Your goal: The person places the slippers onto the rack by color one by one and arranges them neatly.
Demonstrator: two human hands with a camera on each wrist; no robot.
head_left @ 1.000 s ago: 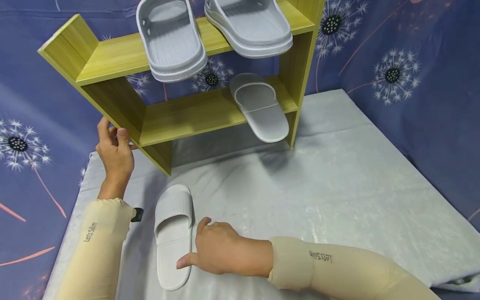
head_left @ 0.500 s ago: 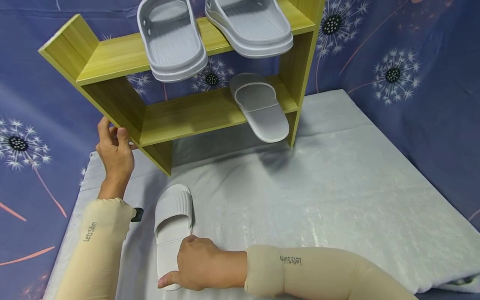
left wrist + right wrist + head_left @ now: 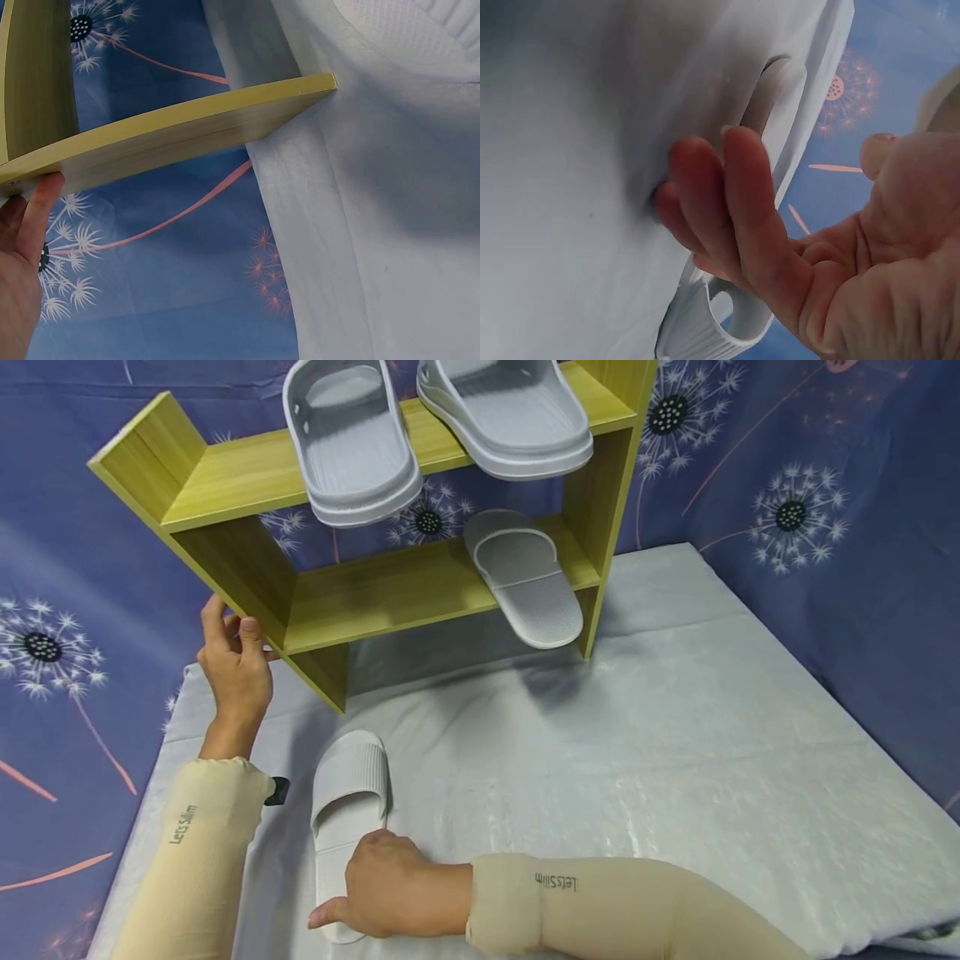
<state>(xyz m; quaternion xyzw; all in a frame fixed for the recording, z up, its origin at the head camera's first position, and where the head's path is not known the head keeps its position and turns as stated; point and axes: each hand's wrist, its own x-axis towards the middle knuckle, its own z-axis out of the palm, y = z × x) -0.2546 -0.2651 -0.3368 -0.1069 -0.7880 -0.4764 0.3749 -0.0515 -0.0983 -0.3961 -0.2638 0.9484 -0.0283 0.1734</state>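
My left hand (image 3: 238, 675) touches the outer face of the left side panel of a yellow wooden shoe rack (image 3: 382, 602). In the left wrist view, fingertips (image 3: 46, 187) rest against that panel (image 3: 187, 124). A light grey slide slipper (image 3: 348, 777) with a ribbed strap lies on the cloth in front of the rack, toe towards it. Over its heel half is my right hand (image 3: 390, 885), thumb stretched out to the left. In the right wrist view the slightly bent fingers (image 3: 754, 202) are at the slipper (image 3: 784, 101), thumb apart; whether they touch it cannot be told.
Two grey clogs (image 3: 356, 452) stand on the rack's upper shelf, jutting past its front edge. A matching grey slide slipper (image 3: 536, 602) overhangs the lower shelf at right. Pale grey cloth (image 3: 675, 752) covers the table. Blue dandelion-print fabric (image 3: 862, 443) hangs behind.
My right hand has moved left and down from beside the slipper to over its heel half. My left hand stays at the rack. The head view has shifted slightly.
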